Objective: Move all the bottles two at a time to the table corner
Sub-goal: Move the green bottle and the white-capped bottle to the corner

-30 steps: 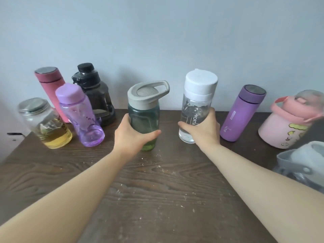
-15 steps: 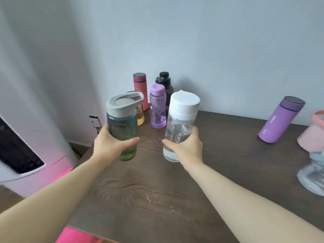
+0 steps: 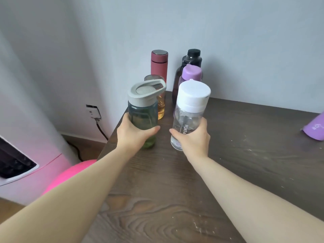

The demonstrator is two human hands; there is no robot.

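Since a second earlier, both bottles had been carried from mid-bench toward the far left corner. The green bottle (image 3: 142,118) was grasped by the left hand (image 3: 133,133); the clear bottle (image 3: 188,116) by the right hand (image 3: 192,137). Four bottles (image 3: 159,64) were already grouped at that corner; setting down was judged imminent. A purple bottle (image 3: 314,128) remained by the right edge. The bench (image 3: 245,163) was dark woodgrain, flecked with pale crumbs. A pale wall was noted behind, a socket (image 3: 93,112) low beside the corner.
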